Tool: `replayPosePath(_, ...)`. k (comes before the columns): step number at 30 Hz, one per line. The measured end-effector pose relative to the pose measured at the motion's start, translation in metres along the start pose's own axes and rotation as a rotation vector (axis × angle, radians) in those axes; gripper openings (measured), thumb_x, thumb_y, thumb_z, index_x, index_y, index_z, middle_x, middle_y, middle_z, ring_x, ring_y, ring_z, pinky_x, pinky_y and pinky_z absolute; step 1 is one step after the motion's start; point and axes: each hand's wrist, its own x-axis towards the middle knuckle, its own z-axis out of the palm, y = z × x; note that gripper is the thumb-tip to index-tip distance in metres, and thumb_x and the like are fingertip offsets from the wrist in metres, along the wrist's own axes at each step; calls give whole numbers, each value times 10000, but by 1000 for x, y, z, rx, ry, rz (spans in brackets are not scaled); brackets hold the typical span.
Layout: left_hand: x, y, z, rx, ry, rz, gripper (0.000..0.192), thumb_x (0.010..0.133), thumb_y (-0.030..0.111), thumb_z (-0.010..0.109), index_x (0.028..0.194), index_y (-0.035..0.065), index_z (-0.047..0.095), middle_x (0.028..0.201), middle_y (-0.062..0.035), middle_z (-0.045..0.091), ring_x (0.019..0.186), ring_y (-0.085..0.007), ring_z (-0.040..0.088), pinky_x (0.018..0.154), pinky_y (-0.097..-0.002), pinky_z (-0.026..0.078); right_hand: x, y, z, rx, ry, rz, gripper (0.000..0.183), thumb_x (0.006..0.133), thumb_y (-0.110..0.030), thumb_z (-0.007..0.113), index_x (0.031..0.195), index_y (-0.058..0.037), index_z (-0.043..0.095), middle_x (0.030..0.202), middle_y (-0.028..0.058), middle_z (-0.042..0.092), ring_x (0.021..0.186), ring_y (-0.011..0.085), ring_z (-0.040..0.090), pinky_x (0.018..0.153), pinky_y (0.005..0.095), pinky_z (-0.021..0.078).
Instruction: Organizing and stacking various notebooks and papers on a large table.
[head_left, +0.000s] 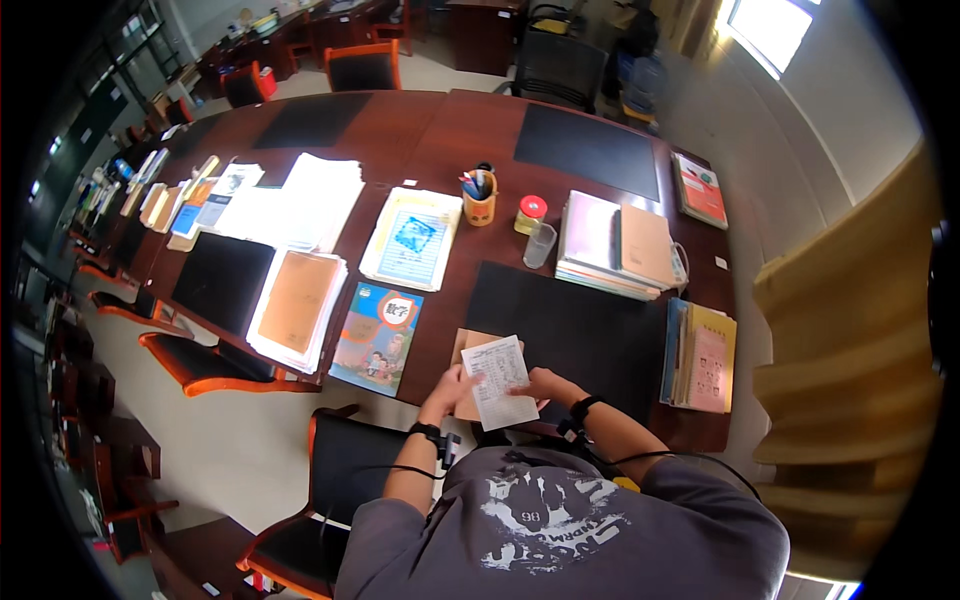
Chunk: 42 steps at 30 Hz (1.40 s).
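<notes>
A white sheet of paper (498, 364) with printed and handwritten lines is held up near the table's front edge. My left hand (448, 391) pinches its left side, thumb lying over the paper. At its right side is my right hand (553, 385), with the thumb on the sheet and the other fingers partly hidden. Directly under the sheet shows a brown kraft-cover notebook (469, 340); whether the fingers also grip it is hard to see. Beyond the hands lies a black desk mat (574, 319). A blue-topped mathematics textbook (377, 339) rests left of them.
Paper stacks (296, 304) and a pile with a blue-patterned item (411, 262) lie left. A pen holder (479, 204), red-lidded jar (531, 214) and clear cup (539, 246) stand ahead. Book stacks (611, 244) and upright-edged notebooks (697, 356) sit right. A chair (352, 465) stands left.
</notes>
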Motion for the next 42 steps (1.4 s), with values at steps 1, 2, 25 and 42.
replayPosePath(1,3,-21,-3,304,-50,161,360,928,116,656,1253,-2,556,1177,-97,661,1024,-177,642,912,-337,513,1,-9,6,-93,18,41,636,819,-586,716,1046,8,726,832,138,716,683,206,718,541,297,602)
replayPosePath(2,8,-38,1,248,-42,255,386,921,82,647,1277,-13,536,1203,-103,648,1056,-183,631,938,-343,502,-7,-16,8,-112,23,39,685,813,-627,697,994,33,726,772,150,710,624,210,712,502,288,589)
replayPosePath(25,21,19,122,302,-428,432,290,882,176,728,1117,27,646,997,-93,705,963,-199,677,862,-321,528,-98,70,-10,302,736,-468,272,785,-64,813,1001,15,668,952,95,721,899,140,683,823,289,541)
replayPosePath(42,37,-3,95,1114,-173,-55,399,900,343,640,1048,-24,695,969,-228,708,922,-351,695,798,-410,541,-48,87,-1,161,436,29,365,869,-285,753,890,36,582,713,151,700,557,190,686,533,323,567)
